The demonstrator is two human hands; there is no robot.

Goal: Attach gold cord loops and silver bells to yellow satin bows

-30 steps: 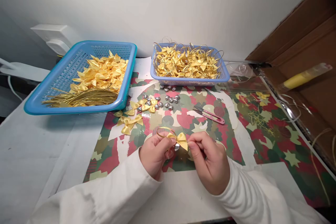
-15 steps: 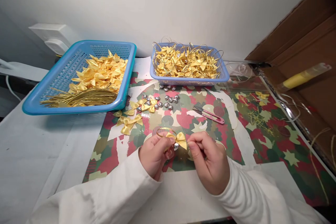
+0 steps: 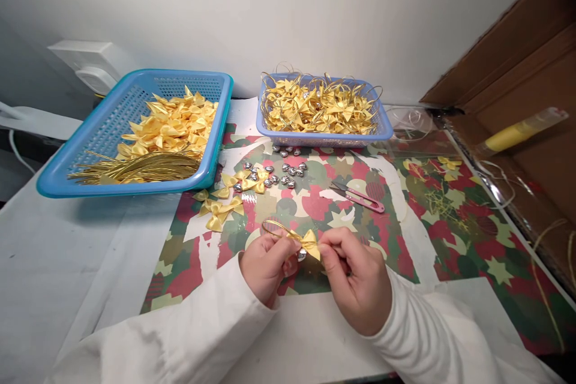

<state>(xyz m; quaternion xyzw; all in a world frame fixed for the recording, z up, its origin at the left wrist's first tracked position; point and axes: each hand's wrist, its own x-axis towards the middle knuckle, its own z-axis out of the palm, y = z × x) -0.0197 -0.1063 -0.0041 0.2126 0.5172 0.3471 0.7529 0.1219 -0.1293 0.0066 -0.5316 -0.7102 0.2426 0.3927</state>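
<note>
Between my hands is a yellow satin bow with a silver jingle bell hanging under it. My left hand is closed in a pinch on the bow's left side, its thumb on top. A loop of gold cord stands up above the left fingers, and a strand crosses the bow's middle. My right hand is closed, thumb and forefinger pinching at the bow's right edge where that strand ends; the fingers hide the cord's tip. Loose yellow bows and silver bells lie beyond my hands.
At the back left, a blue basket holds yellow bows and a bundle of gold cords. A second basket holds bows with looped cords. Pink thread snips lie right of the bells. Cardboard stands at the right.
My right fingertips have come left, up against the bow. The gold loop has tilted left and looks narrower. The bow has turned slightly, with a strand now across it.
</note>
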